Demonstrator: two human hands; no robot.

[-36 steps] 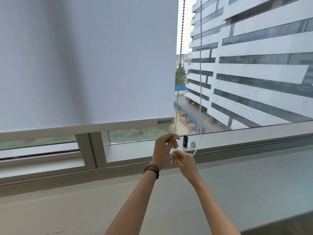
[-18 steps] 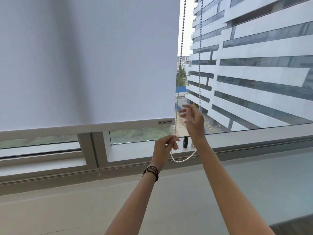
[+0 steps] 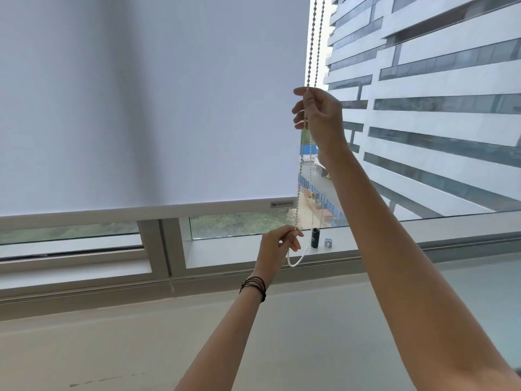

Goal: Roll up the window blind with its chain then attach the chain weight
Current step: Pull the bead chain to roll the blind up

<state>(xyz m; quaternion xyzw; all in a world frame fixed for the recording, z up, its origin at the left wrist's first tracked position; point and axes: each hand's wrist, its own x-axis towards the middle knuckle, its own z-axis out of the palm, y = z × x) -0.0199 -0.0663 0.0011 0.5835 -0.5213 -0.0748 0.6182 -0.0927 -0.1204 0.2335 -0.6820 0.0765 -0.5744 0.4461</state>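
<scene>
1. Risk: the right hand, high at centre right, has its fingers clamped on the chain; a pull on the wrong strand would lower the blind.
2. Risk: the left hand, fingers pinched on the other strand low at centre, could let the beads slip.
3. Blind: plain white, covering the upper left, bottom bar just above the sill.
4. Chain: white beads, looping below the left hand.
5. A black cylinder, likely the weight, stands on the sill, unattached.
</scene>
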